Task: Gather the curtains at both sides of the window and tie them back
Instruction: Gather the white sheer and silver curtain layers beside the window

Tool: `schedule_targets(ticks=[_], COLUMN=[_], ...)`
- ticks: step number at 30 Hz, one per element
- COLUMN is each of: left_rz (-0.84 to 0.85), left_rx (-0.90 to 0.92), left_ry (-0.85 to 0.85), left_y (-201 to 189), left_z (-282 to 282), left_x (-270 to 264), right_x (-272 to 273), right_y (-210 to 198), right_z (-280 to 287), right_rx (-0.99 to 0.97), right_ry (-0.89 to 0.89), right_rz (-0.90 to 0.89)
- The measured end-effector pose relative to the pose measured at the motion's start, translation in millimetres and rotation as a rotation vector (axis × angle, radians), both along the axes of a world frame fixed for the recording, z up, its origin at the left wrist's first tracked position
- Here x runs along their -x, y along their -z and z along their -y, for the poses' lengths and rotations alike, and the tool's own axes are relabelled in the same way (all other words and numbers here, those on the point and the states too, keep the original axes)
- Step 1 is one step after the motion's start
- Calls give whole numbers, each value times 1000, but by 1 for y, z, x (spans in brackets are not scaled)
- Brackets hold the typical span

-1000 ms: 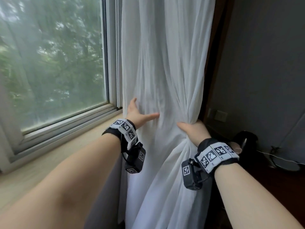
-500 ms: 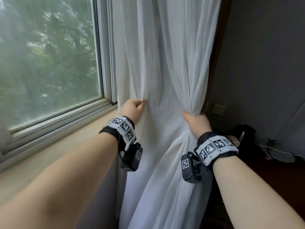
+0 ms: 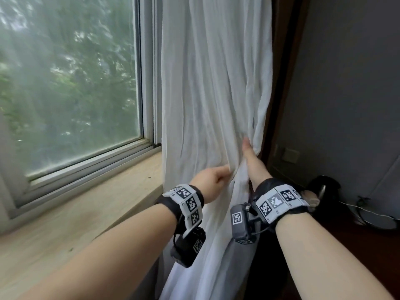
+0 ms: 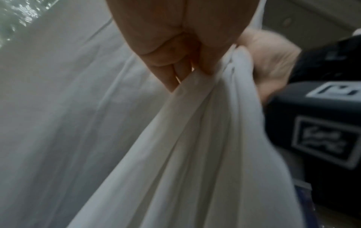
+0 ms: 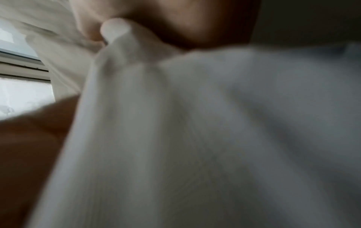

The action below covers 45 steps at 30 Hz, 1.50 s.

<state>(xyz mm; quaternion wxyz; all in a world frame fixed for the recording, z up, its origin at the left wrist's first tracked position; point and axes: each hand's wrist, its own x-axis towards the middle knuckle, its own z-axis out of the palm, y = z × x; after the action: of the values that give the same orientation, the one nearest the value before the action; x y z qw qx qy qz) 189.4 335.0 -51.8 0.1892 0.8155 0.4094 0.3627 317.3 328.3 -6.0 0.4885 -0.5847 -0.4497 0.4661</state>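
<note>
A white sheer curtain [image 3: 214, 87] hangs at the right side of the window [image 3: 69, 83], bunched toward the dark frame on the right. My left hand [image 3: 213, 177] grips a fold of the curtain [image 4: 195, 138] with curled fingers [image 4: 168, 61], right beside my right wrist. My right hand [image 3: 252, 156] holds the gathered right part of the cloth, thumb up, its fingers hidden behind the fabric. In the right wrist view the bunched curtain [image 5: 195, 123] fills the frame under my palm [image 5: 175, 18]. No tie-back is in view.
A pale wooden window sill [image 3: 86, 202] runs along the left under my left forearm. A grey wall with a switch plate [image 3: 291, 154] stands on the right. Dark objects [image 3: 322, 187] and cables [image 3: 372, 215] lie on a dark surface at lower right.
My left hand closed on the curtain's left part and pulled it right, next to my right hand. The right hand kept its hold and shifted slightly up. The view panned right.
</note>
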Motion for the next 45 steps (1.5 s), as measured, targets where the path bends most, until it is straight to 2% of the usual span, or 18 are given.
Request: schedule_targets(ticks=[4,8,9,11,14,15,16,18,20,23,27,32,34,37,41,43,45], left_rz=[-104,-245,-258,-175,44,119,199,378,431,270,283,124,67,-166,-462,-618,-663], left_rx=[64,66,73,27,-92,-52,39,246,349,330,211,-43,-18,65,113,83,74], left_ry=[11,180,170,-2,-435,-553,-597,-495,-405,-418,-353,-302,-254,-235,-129,-72,14], left_y=[11,14,16,14,-1,-6,-11,-19,-21,-26,-22,-1,4,8,18,27,35], left_z=[-4,-6,-5,-8,-18,-24,-28,-36,-41,-46,-36,-12,0,9,10,13,15], left_x=[4,5,7,18,42,49,56,62,61,56,50,39,34,22,14,13,14], right_x=[-4,-13,-15,-18,-21,-21,-22,-21,-16,-11,-7,3,9,18,20,19,18], right_y=[-2,-3,-3,-2,2,3,5,9,14,16,13,8,6,4,3,2,4], right_z=[6,-10,-13,-19,-23,-22,-22,-20,-18,-25,-30,-25,-19,-12,-10,-11,-15], right_rx=[-61,-188,-186,-160,-152,-169,-192,-262,-313,-315,-284,-258,-246,-199,-125,-134,-166], right_ry=[-76,216,252,274,281,276,258,198,139,122,127,76,-4,-92,-141,-138,-69], right_rz=[170,251,281,322,351,350,335,279,226,256,343,289,234,207,330,367,443])
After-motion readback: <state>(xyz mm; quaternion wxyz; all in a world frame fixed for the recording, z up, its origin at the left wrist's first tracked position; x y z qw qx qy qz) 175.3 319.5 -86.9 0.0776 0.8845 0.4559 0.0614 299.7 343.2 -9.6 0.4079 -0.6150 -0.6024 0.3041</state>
